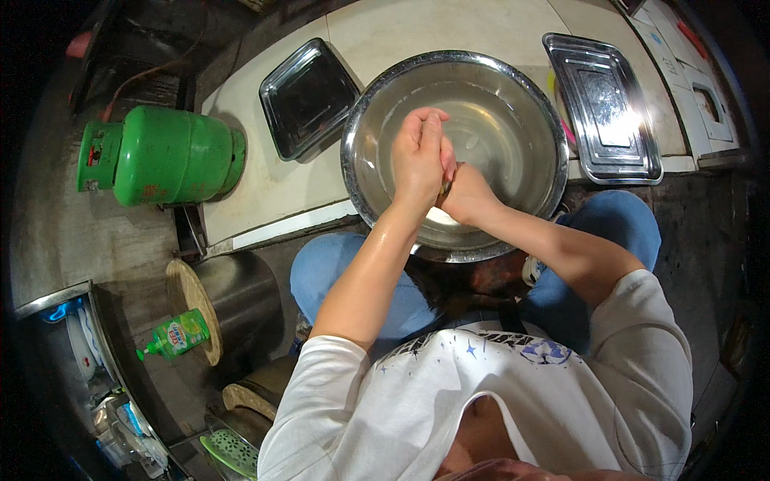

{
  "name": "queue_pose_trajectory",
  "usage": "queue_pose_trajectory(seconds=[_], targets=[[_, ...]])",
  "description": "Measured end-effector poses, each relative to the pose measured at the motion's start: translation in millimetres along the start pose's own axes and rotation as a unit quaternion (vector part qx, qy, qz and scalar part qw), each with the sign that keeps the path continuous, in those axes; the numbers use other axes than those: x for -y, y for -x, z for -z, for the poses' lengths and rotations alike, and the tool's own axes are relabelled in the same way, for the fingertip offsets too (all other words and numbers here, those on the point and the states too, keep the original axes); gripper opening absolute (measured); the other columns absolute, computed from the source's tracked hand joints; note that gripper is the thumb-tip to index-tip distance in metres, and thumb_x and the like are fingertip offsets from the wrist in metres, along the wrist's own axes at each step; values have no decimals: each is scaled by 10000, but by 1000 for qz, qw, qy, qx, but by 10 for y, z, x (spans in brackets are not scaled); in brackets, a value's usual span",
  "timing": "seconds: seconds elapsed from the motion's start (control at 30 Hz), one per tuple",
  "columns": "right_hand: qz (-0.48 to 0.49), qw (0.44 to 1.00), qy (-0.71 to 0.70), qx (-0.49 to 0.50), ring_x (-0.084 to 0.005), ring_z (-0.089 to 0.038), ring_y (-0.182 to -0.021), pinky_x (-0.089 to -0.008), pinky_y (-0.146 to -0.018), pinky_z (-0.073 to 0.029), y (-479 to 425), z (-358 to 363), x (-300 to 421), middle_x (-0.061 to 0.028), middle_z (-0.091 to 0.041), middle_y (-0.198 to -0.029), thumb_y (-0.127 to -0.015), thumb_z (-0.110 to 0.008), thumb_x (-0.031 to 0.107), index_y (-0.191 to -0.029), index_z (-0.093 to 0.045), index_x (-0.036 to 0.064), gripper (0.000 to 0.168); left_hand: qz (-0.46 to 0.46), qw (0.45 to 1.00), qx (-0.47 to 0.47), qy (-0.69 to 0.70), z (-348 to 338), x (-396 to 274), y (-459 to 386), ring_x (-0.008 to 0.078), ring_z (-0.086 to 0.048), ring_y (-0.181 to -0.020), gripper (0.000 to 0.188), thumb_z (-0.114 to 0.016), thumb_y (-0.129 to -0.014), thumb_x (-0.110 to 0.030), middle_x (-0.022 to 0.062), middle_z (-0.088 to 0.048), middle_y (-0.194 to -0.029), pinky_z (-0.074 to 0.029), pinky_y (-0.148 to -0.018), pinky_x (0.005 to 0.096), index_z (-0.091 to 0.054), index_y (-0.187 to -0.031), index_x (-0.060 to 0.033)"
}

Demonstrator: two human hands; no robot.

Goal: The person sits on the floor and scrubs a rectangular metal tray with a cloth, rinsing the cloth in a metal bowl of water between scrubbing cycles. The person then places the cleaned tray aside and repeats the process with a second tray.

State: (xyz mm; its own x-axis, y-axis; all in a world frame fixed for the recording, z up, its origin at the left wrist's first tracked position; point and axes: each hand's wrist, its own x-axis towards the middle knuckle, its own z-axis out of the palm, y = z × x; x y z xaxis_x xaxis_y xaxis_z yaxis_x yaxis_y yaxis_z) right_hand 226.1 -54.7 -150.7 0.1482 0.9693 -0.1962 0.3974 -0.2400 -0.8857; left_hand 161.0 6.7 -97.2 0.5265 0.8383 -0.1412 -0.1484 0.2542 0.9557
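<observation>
Over a large stainless steel basin (544, 198), my left hand (421, 150) and my right hand (469, 195) are pressed together. The fingers of my left hand point away from me, and its palm side faces right. My right hand is curled against the heel of the left, near its wrist. A small yellowish and dark bit (445, 187) shows in the gap between them; what it is, and which hand has it, is hidden. Cloudy water (487, 144) lies in the basin below, and light glints on it.
A rectangular metal tray (310, 102) rests left of the basin, a shiny metal tray (607, 114) right of it. Farther left lies a green gas cylinder (174, 156) on its side in this view. A green pump bottle (177, 335) stands on a round wood-topped metal drum (240, 294).
</observation>
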Motion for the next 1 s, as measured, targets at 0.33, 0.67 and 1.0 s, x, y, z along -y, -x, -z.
queue_pose_trajectory(seconds=[0.33,0.67,1.0], targets=[[83,974,172,-120,-374,-603,-771,-450,-663,-483,-23,211,24,-215,-601,-924,-705,-627,155,-968,-498,24,321,9,972,-208,114,29,257,-198,149,-416,-451,205,-431,-944,-234,31,-416,-548,-370,-427,293,-462,-958,-32],[-112,929,-346,66,-103,-551,-590,-198,-414,-404,125,635,384,-78,-577,-806,-823,-574,257,-1033,-512,3,335,53,987,5,151,387,-249,-258,230,-576,-959,452,-533,-867,-431,157,-598,-1041,-433,-867,375,-475,-1077,-35],[-128,501,-690,507,-86,-364,-322,-178,-262,-265,536,502,562,-125,-487,-602,-790,-521,459,-1026,-472,-61,573,-120,784,540,281,84,-485,-53,395,-506,-1089,573,-667,-745,-224,240,-562,-1093,-394,-932,469,-453,-1233,-10]])
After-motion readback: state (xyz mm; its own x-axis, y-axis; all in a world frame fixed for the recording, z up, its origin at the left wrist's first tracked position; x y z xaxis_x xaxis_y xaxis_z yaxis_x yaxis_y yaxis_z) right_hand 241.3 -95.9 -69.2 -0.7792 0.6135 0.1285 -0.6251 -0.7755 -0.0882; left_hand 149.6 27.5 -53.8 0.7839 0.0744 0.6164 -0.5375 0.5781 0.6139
